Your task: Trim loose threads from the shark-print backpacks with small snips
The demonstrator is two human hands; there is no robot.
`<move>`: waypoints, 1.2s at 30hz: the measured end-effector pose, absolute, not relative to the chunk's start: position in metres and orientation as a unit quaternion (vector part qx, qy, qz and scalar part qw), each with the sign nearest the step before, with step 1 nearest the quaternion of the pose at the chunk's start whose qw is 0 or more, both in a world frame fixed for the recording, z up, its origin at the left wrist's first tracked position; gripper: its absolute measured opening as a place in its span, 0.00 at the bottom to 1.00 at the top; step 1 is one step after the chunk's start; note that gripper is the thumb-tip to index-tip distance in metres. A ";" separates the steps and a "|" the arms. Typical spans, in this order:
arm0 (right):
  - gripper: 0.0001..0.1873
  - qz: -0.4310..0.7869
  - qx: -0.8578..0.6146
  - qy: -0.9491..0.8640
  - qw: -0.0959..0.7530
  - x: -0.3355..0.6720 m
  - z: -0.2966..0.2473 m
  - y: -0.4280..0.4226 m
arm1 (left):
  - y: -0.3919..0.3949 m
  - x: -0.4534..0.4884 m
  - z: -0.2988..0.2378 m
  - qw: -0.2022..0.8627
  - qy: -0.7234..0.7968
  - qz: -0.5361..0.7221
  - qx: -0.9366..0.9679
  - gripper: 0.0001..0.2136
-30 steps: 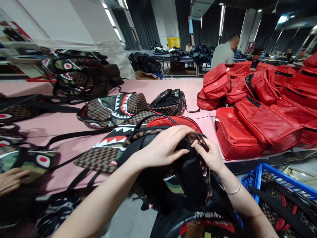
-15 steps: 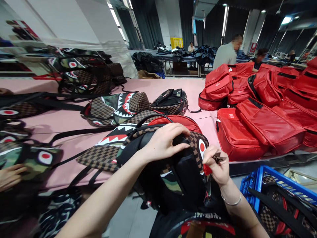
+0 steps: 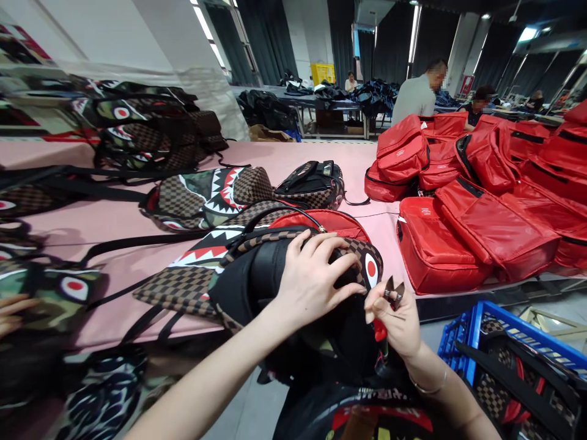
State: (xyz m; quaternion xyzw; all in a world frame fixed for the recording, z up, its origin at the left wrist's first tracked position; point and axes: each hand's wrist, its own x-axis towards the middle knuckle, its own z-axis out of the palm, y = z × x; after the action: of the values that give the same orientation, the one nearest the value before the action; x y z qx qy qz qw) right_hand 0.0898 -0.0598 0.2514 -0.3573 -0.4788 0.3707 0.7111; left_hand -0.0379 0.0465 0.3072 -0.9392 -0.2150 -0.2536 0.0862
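Note:
A shark-print backpack (image 3: 266,272) with brown checks, black padding and a red lining lies in front of me at the edge of the pink table. My left hand (image 3: 314,281) is over its black back panel, fingers curved around the padding and thumb toward the eye patch. Beside that patch, my right hand (image 3: 397,324) is closed around thread snips (image 3: 393,294). Their dark blades point up above the fist, and a red part of the handle shows below. The snips look apart from the fabric. The lower part of the bag is in shadow.
Red bags (image 3: 481,226) are heaped on the right of the pink table (image 3: 284,156). More shark-print backpacks (image 3: 211,192) lie beyond and to the left. A blue crate (image 3: 477,342) with checked bags stands at lower right. A co-worker's hand (image 3: 13,311) rests on a camouflage bag at left.
My left hand has shifted and its fingers have spread more over the padding. The right hand has turned, so the snips' blades now point up. The view has shifted slightly.

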 end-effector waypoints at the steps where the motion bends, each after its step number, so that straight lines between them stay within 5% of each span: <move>1: 0.14 0.370 -0.361 -0.488 0.703 0.085 0.254 -0.061 | 0.042 -0.036 0.304 0.091 -0.226 -0.274 -0.930 0.13; 11: 0.14 0.219 -0.466 -0.541 0.665 0.105 0.230 -0.052 | 0.042 -0.045 0.295 0.083 -0.233 -0.338 -0.908 0.04; 17: 0.14 0.140 -0.558 -0.538 0.616 0.114 0.191 -0.035 | 0.045 -0.057 0.301 0.056 -0.291 -0.322 -0.899 0.06; 36: 0.11 -0.045 -0.517 -0.640 0.567 0.097 0.190 -0.013 | 0.048 -0.060 0.307 -0.007 -0.332 -0.322 -0.886 0.11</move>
State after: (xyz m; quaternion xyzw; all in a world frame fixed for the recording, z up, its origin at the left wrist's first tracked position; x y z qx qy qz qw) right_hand 0.0968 -0.0133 0.1899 -0.5168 -0.6397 -0.0454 0.5671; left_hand -0.0601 0.0481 0.3072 -0.8865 -0.3320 -0.3223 -0.0074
